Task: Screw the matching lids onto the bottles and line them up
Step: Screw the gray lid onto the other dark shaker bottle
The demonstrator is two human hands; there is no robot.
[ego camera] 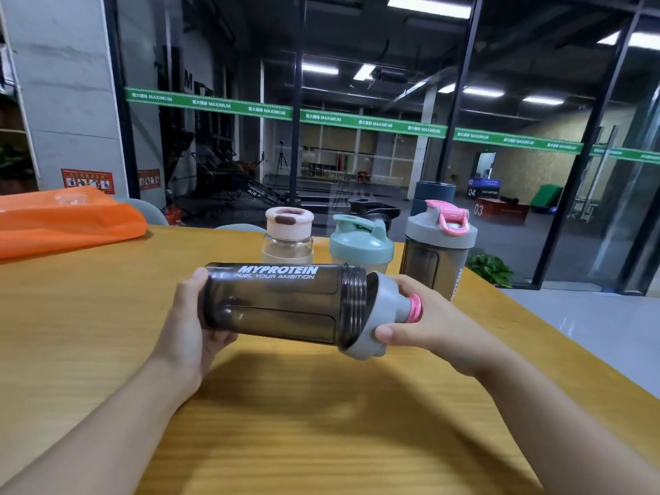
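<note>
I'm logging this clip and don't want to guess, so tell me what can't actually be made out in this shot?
- Head view: whether the grey lid has caught the threads of the dark shaker bottle; it sits tilted and the right hand covers its far side.
- The dark items behind the standing bottles: mostly hidden, unidentifiable.
- The orange bag: cut off by the left edge.
- The bottle's base: covered by the left hand.

Bright ceiling strip lights (428, 3) reflect as glare in the dark glass wall (357, 101) at the far side. The wooden table (321, 423) is evenly lit, with a soft shadow near the middle. Edges bow from wide-angle distortion; the near forearms blur slightly.
</note>
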